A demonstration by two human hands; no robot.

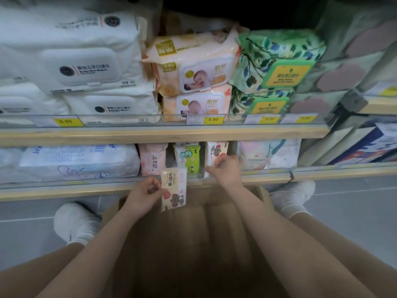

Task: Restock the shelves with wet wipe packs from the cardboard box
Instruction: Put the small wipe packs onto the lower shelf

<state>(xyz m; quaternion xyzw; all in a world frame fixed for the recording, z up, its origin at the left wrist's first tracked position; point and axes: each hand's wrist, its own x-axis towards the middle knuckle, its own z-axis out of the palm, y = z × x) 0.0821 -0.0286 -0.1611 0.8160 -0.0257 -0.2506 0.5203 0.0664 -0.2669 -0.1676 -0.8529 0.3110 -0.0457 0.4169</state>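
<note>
My left hand (146, 190) pinches a small cream and pink wet wipe pack (174, 188) by its left edge, upright, just in front of the lower shelf (64, 190). My right hand (225, 168) reaches onto that shelf and grips a small white pack with a red cartoon (217, 152) standing there. Beside it stand a green pack (189, 157) and a pink pack (152, 158). The open cardboard box (193, 244) sits below my arms between my feet; its inside is dark.
The upper shelf (163, 134) holds large white packs (71, 61), peach baby packs (193, 65) and green floral packs (277, 61), behind yellow price tags. A big white pack (79, 160) fills the lower shelf's left. My white-socked feet (75, 222) flank the box on grey floor.
</note>
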